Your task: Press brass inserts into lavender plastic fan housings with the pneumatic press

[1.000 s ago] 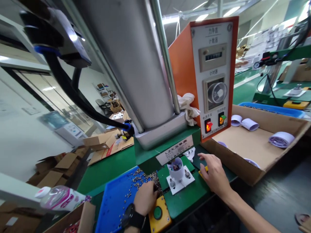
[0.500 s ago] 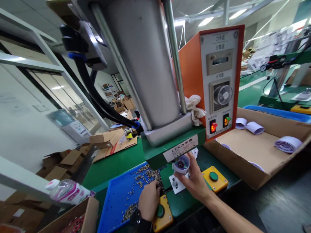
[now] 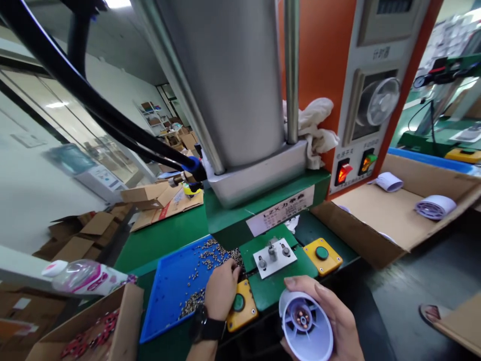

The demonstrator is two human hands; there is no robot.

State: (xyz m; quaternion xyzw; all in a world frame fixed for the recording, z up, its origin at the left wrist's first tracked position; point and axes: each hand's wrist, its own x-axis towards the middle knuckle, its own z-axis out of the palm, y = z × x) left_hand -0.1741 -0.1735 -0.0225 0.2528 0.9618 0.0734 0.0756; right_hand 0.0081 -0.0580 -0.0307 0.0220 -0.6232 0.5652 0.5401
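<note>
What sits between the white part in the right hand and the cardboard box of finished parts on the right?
Nothing visible blocks it. The right hand holds the white part low in front of the press; between it and the cardboard box lies only the bench edge, with the yellow button box off to the left of that line.

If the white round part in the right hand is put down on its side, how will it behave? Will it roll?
The white round part looks like thin moulded plastic, so probably light and stiff. Its round flared body would likely roll in a curve. The right hand wraps it easily.
</note>
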